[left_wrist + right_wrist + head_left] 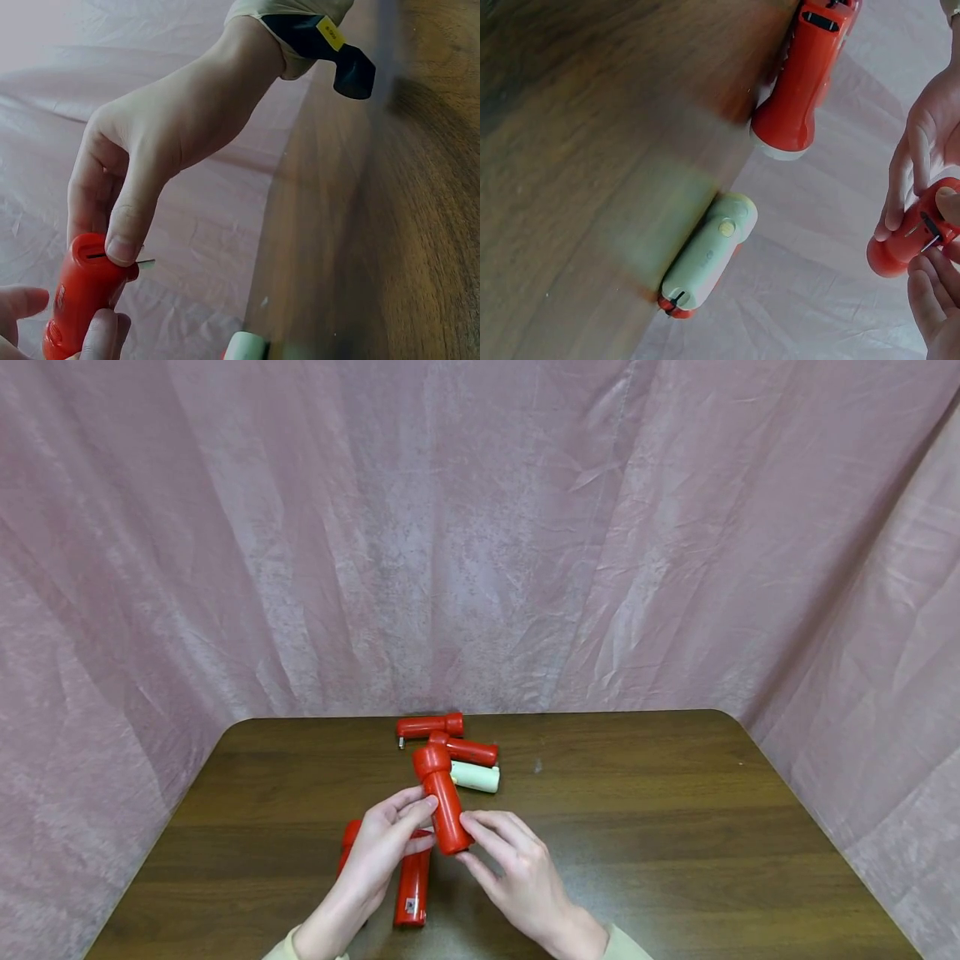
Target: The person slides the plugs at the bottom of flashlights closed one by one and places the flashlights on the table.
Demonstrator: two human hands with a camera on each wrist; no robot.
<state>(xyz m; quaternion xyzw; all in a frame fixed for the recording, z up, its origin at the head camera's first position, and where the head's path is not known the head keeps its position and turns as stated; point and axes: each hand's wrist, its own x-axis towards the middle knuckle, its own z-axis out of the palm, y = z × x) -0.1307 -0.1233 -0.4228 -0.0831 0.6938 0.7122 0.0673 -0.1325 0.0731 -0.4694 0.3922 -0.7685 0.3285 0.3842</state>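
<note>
Both hands hold a red flashlight [447, 814] tilted above the table. The left hand [378, 843] grips its body from the left, thumb on top. At the tail end, the right hand [525, 877] pinches with thumb and fingertips. Thin metal plug prongs [931, 241] stick out near the tail in the right wrist view. In the left wrist view, the right thumb [127, 232] presses beside a dark slot and a prong. Part of the flashlight's body is hidden by fingers.
Two red flashlights lie at the back, one [423, 727] with prongs out, the other [472, 752] beside a pale green flashlight [476, 777]. Near the left hand lie another red flashlight [412, 889] and a partly hidden red one [350, 837]. Pink curtains [480, 543] surround the wooden table [675, 827].
</note>
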